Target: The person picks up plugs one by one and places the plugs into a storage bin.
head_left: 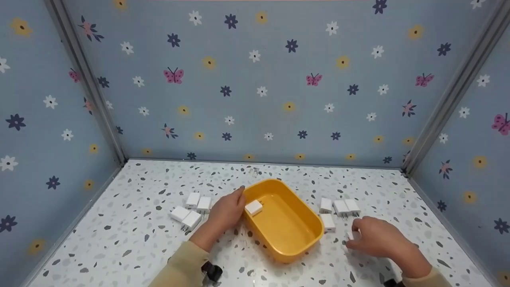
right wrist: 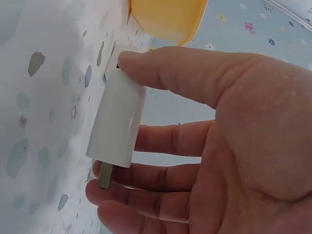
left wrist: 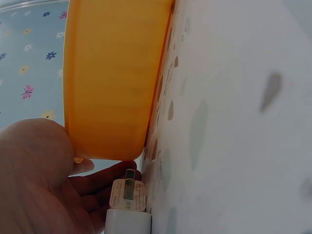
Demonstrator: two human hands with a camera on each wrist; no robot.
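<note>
A yellow plastic box [head_left: 285, 223] sits at an angle on the speckled tabletop. My left hand [head_left: 227, 211] grips its left side, the thumb up at the rim. One white charger plug [head_left: 254, 207] lies inside the box, by its left wall. To the right of the box, my right hand [head_left: 376, 237] pinches another white charger plug [right wrist: 117, 119] between thumb and fingers, low over the table. Its flat metal prongs [right wrist: 106, 175] point back toward the curled fingers in the right wrist view.
Several white charger plugs [head_left: 192, 220] lie grouped beside my left hand. Several more [head_left: 341, 208] are bunched right of the box, one of them [head_left: 327, 222] close against its wall. Flowered blue panels [head_left: 255, 91] enclose the table at the back and both sides.
</note>
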